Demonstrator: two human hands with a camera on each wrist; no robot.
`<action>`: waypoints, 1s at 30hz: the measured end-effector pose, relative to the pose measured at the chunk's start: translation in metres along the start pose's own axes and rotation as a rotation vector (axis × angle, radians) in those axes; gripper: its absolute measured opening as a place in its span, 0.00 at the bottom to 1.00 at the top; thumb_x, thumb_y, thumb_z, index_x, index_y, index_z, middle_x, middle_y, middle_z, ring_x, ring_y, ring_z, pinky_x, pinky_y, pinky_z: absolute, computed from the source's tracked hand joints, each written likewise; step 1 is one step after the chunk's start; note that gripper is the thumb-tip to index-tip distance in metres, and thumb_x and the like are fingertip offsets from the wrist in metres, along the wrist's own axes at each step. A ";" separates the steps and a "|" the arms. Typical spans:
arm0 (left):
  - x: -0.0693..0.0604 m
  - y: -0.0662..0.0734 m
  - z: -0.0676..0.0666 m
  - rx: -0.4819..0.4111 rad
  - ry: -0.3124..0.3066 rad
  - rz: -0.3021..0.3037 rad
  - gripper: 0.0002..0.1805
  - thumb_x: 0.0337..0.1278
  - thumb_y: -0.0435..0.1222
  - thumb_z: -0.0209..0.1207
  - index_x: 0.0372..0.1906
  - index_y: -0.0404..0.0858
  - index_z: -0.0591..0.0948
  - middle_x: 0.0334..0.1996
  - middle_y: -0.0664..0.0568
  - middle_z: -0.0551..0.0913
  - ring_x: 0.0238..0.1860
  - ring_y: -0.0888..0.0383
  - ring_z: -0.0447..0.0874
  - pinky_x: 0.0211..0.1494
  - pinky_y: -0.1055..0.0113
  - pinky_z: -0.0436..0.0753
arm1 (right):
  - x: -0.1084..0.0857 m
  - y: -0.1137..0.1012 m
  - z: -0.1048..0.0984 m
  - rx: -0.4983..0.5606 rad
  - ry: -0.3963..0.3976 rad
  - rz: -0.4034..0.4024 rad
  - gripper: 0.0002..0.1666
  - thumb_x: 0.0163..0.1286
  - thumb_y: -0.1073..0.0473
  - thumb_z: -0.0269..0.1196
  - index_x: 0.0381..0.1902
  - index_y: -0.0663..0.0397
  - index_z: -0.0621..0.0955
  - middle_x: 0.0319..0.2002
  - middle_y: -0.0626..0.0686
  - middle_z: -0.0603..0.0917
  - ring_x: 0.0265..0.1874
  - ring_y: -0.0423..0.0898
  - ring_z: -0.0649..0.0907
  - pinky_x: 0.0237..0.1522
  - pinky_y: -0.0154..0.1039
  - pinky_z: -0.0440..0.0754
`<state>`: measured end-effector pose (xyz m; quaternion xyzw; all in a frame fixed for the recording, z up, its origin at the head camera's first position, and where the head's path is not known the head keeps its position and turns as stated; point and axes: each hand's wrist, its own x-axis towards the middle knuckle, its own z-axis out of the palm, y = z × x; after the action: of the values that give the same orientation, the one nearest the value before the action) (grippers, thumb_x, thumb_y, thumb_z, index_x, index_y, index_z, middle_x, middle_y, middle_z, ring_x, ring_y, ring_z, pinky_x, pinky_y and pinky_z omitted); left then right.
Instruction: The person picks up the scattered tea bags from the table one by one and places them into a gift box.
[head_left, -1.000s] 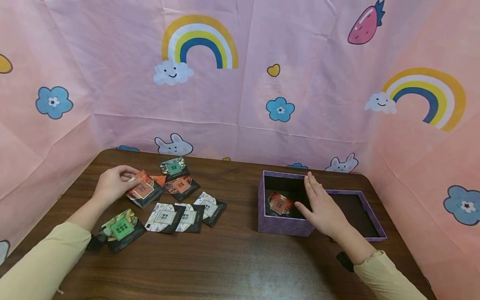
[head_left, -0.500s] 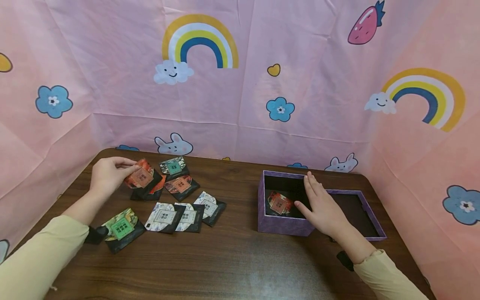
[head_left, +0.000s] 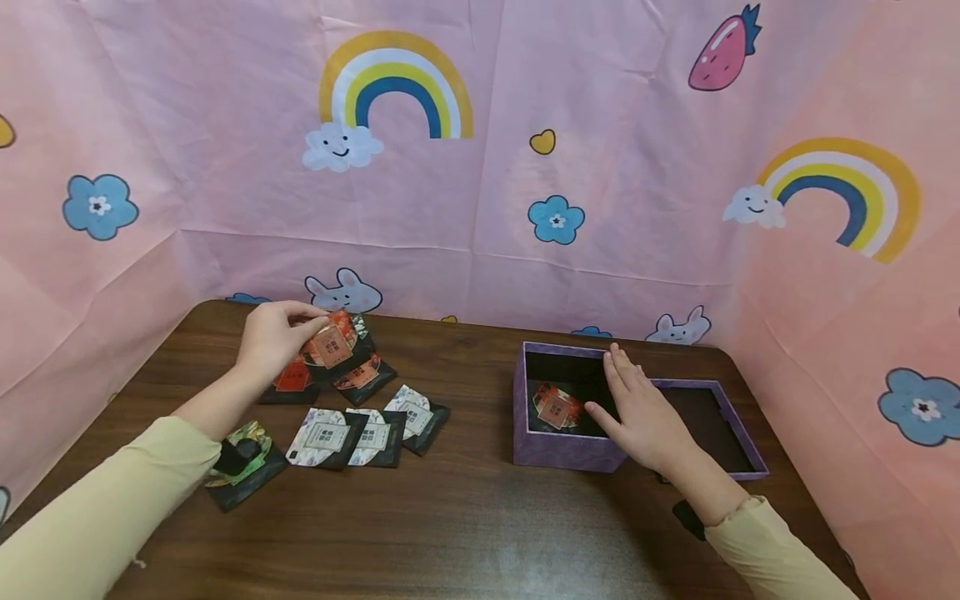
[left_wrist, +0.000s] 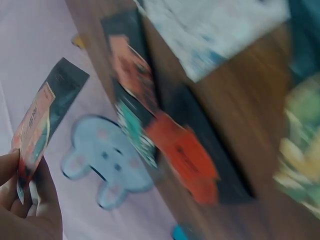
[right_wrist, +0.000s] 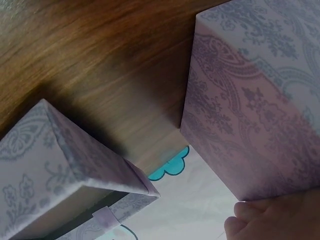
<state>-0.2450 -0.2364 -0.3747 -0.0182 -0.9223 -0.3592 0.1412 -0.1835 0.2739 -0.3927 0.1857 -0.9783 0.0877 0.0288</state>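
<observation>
Between thumb and fingers my left hand (head_left: 272,337) pinches a red and black tea sachet (head_left: 333,345) by its left edge, raised above other sachets. In the left wrist view the held sachet (left_wrist: 42,117) is tilted and apart from those on the table. Beneath it lie an orange-red sachet (head_left: 292,377) and another reddish one (head_left: 360,377); a teal-labelled sachet (left_wrist: 131,122) is mostly hidden in the head view. With straight fingers, my right hand (head_left: 647,417) rests on the right rim of a purple patterned box (head_left: 570,451). One red sachet (head_left: 557,408) lies inside the box.
Three white-printed sachets (head_left: 318,437) overlap in the middle left of the wooden table (head_left: 450,533). A green sachet (head_left: 247,475) lies partly under my left wrist. The shallow purple lid (head_left: 750,433) lies right of the box. A printed cloth hangs behind the table.
My left hand has lifted the red sachet off the pile and carried it rightward, over the teal and reddish sachets. My right hand stays at the box.
</observation>
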 end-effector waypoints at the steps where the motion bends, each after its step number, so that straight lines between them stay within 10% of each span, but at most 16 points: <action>1: 0.000 0.006 0.003 -0.007 -0.005 0.011 0.13 0.72 0.36 0.67 0.50 0.30 0.91 0.43 0.32 0.91 0.28 0.56 0.86 0.29 0.68 0.77 | 0.000 0.000 0.000 0.001 -0.001 0.000 0.50 0.83 0.42 0.56 0.84 0.70 0.51 0.86 0.68 0.47 0.85 0.65 0.53 0.84 0.65 0.55; 6: 0.003 0.034 0.016 -0.039 -0.035 0.072 0.11 0.71 0.34 0.67 0.50 0.30 0.91 0.45 0.32 0.91 0.39 0.40 0.90 0.34 0.66 0.80 | 0.000 -0.001 0.000 0.000 -0.006 0.003 0.51 0.83 0.41 0.55 0.84 0.70 0.51 0.86 0.67 0.46 0.85 0.65 0.52 0.84 0.65 0.55; 30: 0.020 0.152 0.090 -0.240 -0.138 0.239 0.09 0.70 0.34 0.68 0.48 0.36 0.93 0.48 0.42 0.93 0.48 0.45 0.91 0.50 0.51 0.88 | 0.000 0.001 0.001 0.002 -0.007 0.010 0.51 0.84 0.39 0.53 0.84 0.69 0.50 0.86 0.66 0.46 0.86 0.65 0.52 0.84 0.64 0.54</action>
<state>-0.2663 -0.0650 -0.3319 -0.1689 -0.8715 -0.4454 0.1160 -0.1844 0.2748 -0.3937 0.1810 -0.9792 0.0880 0.0248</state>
